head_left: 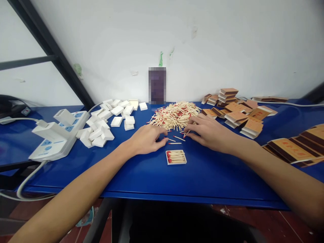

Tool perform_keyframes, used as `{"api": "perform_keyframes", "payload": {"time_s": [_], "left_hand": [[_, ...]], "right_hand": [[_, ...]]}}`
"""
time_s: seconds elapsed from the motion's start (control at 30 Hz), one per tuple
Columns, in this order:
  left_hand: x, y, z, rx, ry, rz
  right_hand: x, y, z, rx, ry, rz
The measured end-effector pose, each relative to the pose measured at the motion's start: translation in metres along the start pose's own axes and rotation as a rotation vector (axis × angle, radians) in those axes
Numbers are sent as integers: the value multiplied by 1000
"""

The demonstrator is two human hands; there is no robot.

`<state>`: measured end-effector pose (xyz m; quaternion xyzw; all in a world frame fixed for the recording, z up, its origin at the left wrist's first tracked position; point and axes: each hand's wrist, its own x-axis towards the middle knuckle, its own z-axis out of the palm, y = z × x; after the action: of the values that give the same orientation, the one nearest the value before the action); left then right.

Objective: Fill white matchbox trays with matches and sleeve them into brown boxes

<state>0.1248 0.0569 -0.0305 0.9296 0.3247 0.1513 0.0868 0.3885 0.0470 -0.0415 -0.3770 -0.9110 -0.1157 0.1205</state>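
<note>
My left hand (149, 139) rests low over the table with its fingers curled, thumb and index closed about the head end of a match (171, 139). Opposite it, my right hand (206, 131) reaches to the near right side of a match pile (177, 114), its fingertips closed on a match (186, 134). Loose red-headed matches (175, 143) lie between the hands. Nearer to me sits a white matchbox tray (176, 164), filled with matches, their red heads mostly to the left.
White inner trays (97, 130) are heaped at left beside a power strip (54, 141) with plugs and cables. Brown matchbox sleeves (236, 116) lie at right, more sleeves (295, 148) nearer. A blurred dark rectangle (157, 86) stands against the wall. The blue table's front edge (162, 197) runs below.
</note>
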Motion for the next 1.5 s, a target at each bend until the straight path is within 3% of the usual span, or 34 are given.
{"api": "perform_keyframes", "payload": {"time_s": [0.27,0.5,0.67,0.83,1.07,1.5], "left_hand": [[2,-4,1,-95,153,-11],[-1,-6,5,-205,114,-41],[0,-7,5,-66,107,4],[2,-9,1,57,182,19],[0,-10,-1,-19,12,-82],[-1,-5,0,178,-3,25]], "right_hand": [[6,-15,0,-19,6,-15],[7,-19,-2,53,18,3],[12,-23,3,187,35,22],[21,-31,7,302,68,18],[10,-32,-3,321,16,31],[15,-32,12,419,93,5]]}}
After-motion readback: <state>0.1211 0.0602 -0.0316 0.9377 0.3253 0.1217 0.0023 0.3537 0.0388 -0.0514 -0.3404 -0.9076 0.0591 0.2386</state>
